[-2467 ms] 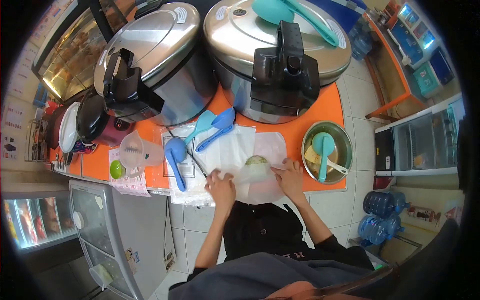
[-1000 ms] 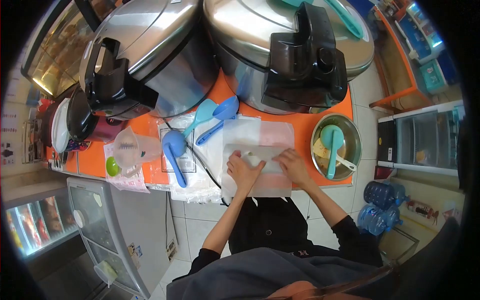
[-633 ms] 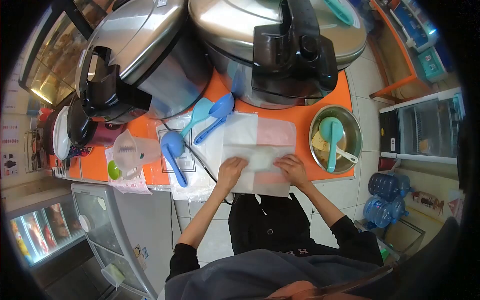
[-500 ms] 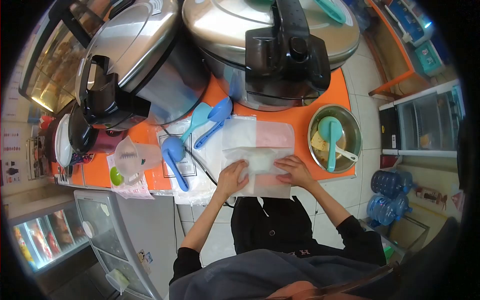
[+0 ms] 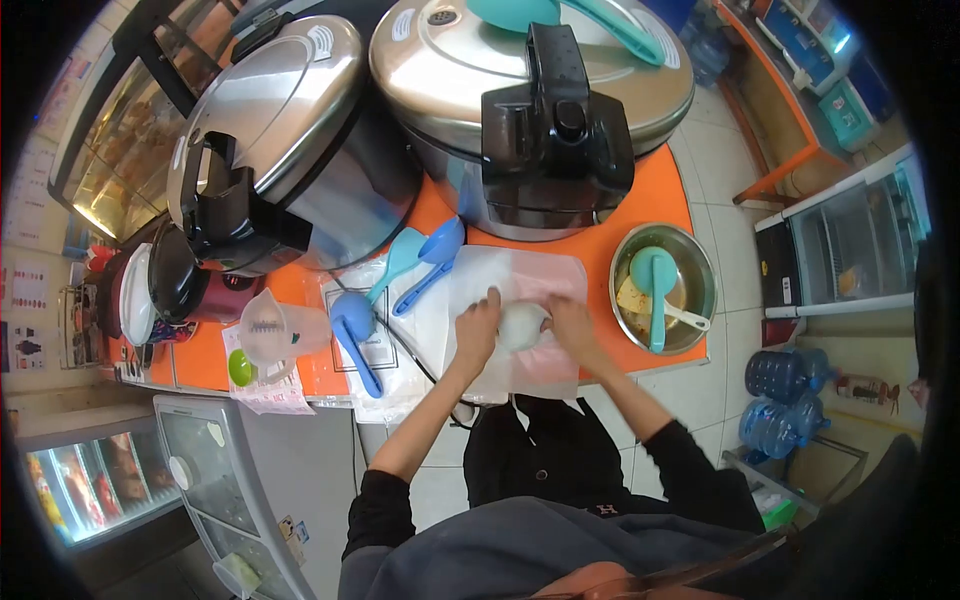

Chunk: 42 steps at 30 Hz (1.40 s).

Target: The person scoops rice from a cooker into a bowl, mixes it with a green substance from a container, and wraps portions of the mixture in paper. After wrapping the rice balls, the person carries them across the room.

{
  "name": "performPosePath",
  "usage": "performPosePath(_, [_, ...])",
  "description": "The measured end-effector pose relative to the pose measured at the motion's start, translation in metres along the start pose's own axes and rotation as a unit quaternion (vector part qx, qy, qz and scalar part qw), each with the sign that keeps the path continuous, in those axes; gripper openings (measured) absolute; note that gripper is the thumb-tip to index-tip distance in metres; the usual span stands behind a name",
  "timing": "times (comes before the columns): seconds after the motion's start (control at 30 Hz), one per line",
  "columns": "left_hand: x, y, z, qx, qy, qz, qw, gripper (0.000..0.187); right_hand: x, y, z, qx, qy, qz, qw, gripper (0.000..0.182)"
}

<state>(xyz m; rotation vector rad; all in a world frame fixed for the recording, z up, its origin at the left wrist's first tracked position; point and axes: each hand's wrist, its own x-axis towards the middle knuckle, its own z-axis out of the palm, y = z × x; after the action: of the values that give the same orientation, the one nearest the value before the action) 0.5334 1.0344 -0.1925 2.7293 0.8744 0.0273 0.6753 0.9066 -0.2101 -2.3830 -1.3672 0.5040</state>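
A rounded white mound (image 5: 522, 327), possibly rice, sits on a wrapping sheet (image 5: 545, 272), part white and part pink, at the front of the orange counter. My left hand (image 5: 478, 332) is at the mound's left side, open, one finger pointing away from me over the sheet. On the right side, my right hand (image 5: 572, 326) has its thumb and bent fingers apart beside the mound. Blue ladles (image 5: 353, 318) and a turquoise ladle (image 5: 400, 252) lie left of the sheet.
Two large steel cookers (image 5: 400, 150) stand behind the sheet. To the right is a steel bowl (image 5: 690, 243) holding a turquoise ladle (image 5: 657, 300) and a white-handled utensil. A clear measuring jug (image 5: 285, 330) and a green cup (image 5: 240, 368) stand left.
Folded paper covered the white mound before; now the mound is exposed and the sheet lies flatter. Both hands have moved slightly farther from me, and the camera view has shifted.
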Motion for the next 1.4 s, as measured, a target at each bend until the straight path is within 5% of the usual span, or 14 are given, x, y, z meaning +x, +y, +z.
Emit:
performPosePath(0.17, [-0.036,0.005,0.03,-0.076,0.191,0.06,0.977,0.029,-0.054,-0.024,0.034,0.151,0.179,-0.001,0.972,0.042])
performPosePath(0.4, [0.014,0.005,-0.011,-0.035,0.046,0.013,0.998,0.038,-0.01,-0.046,0.003,0.242,-0.001,0.198,0.95,0.053])
performPosePath(0.53, [-0.018,0.028,-0.104,-0.385,-0.205,0.09,0.895,0.04,-0.044,-0.055,-0.061,0.238,0.094,0.063,0.965,0.061])
performPosePath(0.6, [-0.032,0.036,-0.103,-0.564,-0.212,0.068,0.795,0.037,-0.052,-0.05,-0.078,0.715,-0.185,0.097,0.667,0.056])
performPosePath(0.63, [-0.038,0.04,-0.102,-0.715,-0.203,0.057,0.666,0.034,-0.054,-0.053,-0.084,0.711,-0.201,0.092,0.668,0.056])
performPosePath(0.7, [-0.047,0.044,-0.089,-0.615,0.002,0.041,0.788,0.028,-0.054,-0.066,-0.086,0.854,-0.289,0.2,0.383,0.046])
performPosePath(0.73, [-0.055,0.045,-0.088,-0.475,0.185,0.023,0.86,0.023,-0.053,-0.076,-0.078,0.848,-0.309,0.197,0.384,0.046])
performPosePath(0.87, [-0.118,0.043,-0.075,-0.571,0.121,-0.223,0.78,0.033,-0.057,-0.134,-0.051,0.79,-0.119,0.189,0.572,0.042])
performPosePath(0.93, [-0.139,0.016,-0.064,-0.603,0.155,-0.263,0.737,0.035,-0.063,-0.155,-0.029,0.594,-0.157,-0.001,0.789,0.057])
performPosePath(1.1, [-0.157,-0.065,-0.048,-0.258,0.385,-0.412,0.785,0.035,-0.003,-0.213,0.042,0.561,-0.107,-0.049,0.819,0.076])
performPosePath(1.2, [-0.145,-0.13,-0.038,-0.045,0.308,-0.414,0.856,0.031,0.039,-0.189,0.111,0.218,0.03,-0.132,0.966,0.051])
performPosePath(1.27, [-0.128,-0.178,-0.003,-0.119,0.188,-0.405,0.887,0.029,0.04,-0.196,0.108,0.021,0.131,-0.159,0.978,0.034])
performPosePath(1.33, [-0.145,-0.18,-0.003,-0.12,0.386,-0.328,0.854,0.021,0.051,-0.168,0.114,-0.048,0.143,-0.298,0.943,0.024])
performPosePath(1.4, [-0.2,-0.169,-0.043,-0.13,0.306,-0.32,0.887,0.026,0.044,-0.158,0.136,0.061,0.208,-0.176,0.96,0.021])
